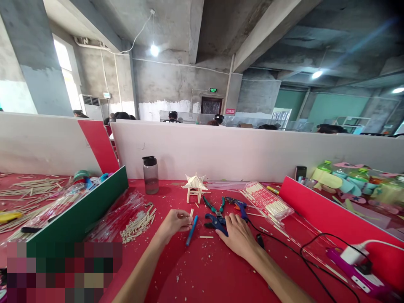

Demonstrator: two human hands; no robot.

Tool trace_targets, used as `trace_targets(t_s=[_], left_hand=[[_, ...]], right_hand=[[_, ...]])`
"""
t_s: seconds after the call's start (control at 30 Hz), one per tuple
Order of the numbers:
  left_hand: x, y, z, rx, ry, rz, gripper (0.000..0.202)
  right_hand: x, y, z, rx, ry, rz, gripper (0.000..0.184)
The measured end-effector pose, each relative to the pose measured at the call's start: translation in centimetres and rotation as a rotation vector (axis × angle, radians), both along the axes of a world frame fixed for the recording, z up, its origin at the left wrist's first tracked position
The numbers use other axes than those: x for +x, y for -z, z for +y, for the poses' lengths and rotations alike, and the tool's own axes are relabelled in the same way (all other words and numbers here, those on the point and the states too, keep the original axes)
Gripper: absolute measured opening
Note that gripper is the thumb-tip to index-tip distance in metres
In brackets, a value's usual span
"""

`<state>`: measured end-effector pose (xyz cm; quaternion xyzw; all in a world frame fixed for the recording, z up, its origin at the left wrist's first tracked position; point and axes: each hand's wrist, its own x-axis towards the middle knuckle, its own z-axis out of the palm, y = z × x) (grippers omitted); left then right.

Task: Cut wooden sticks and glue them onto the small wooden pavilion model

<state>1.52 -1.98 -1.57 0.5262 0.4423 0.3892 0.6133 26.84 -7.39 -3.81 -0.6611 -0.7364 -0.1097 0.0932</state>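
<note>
My left hand (175,221) pinches short pale wooden sticks (191,213) between thumb and fingers, just above the red tabletop. Beside those fingertips lies a blue pen (192,230). My right hand (239,232) is closed over the handles of a blue cutter (216,221), whose dark jaws point left. Green-handled pliers (217,208) rest beyond the cutter, and a blue glue gun (237,205) lies behind my right fingers. A small wooden stick pavilion (195,187) with a pointed roof stands upright behind both hands. One short stick (206,237) lies between them.
Cut stick pieces (138,225) are heaped at left near a water bottle (150,175). Bagged sticks (268,199) lie at right. A black cord (285,243) crosses towards a purple power strip (360,273). Green (78,210) and red (341,216) dividers flank the workspace.
</note>
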Motion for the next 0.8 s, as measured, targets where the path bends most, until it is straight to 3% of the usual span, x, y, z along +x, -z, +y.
trace_targets(t_s=[0.27, 0.53, 0.67, 0.8], left_hand=[[0.3, 0.0, 0.0, 0.012, 0.058, 0.0, 0.053], [0.1, 0.2, 0.0, -0.001, 0.138, 0.032, 0.05], [-0.2, -0.2, -0.5, -0.035, 0.221, 0.045, 0.045], [-0.4, -0.9, -1.0, -0.079, 0.309, -0.004, 0.04]], right_hand=[[0.1, -0.8, 0.3, -0.086, -0.053, 0.056, 0.068], [0.4, -0.5, 0.1, -0.075, -0.102, 0.135, 0.051], [0.4, -2.1, 0.1, -0.12, -0.184, 0.369, 0.05], [0.4, -4.6, 0.0, -0.275, -0.383, 0.617, 0.05]])
